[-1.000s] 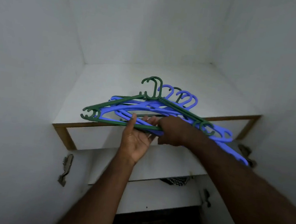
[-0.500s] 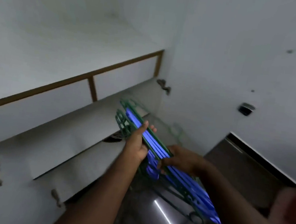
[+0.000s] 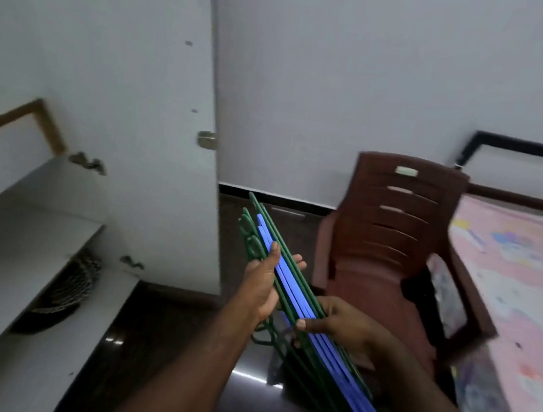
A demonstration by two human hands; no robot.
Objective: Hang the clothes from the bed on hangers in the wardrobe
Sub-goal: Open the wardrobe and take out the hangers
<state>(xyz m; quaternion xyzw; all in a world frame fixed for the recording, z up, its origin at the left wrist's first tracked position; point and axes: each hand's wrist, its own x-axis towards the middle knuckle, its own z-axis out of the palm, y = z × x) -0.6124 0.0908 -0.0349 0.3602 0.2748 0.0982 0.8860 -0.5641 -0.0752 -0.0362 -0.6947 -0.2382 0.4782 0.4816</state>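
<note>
- I hold a bundle of plastic hangers (image 3: 289, 294), green ones and blue ones, stacked flat together and seen from the edge, so they look like thin long bars going from far left to near right.
- My left hand (image 3: 261, 289) is half open: the palm lies against the left side of the bundle, the thumb rests on top of a blue bar and the fingertips (image 3: 298, 264) come out on the far side.
- My right hand (image 3: 334, 321) is closed around the bundle nearer to me, with the thumb pressing on the blue bars.
- The green hooks, round in shape, hang out below my left hand.
- The wardrobe (image 3: 83, 77) is at the left, white and smooth, with its door open; the shelves have a brown wooden edge, and metal hinges sit on the side wall.
- A dark patterned piece of cloth (image 3: 69, 286) lies on a low shelf there.
- A brown plastic chair (image 3: 394, 229) with a slatted back stands just behind the hangers.
- The bed (image 3: 527, 295) is at the right, with a pink printed sheet and a dark frame.
- The floor (image 3: 149, 338) is dark and shiny.
</note>
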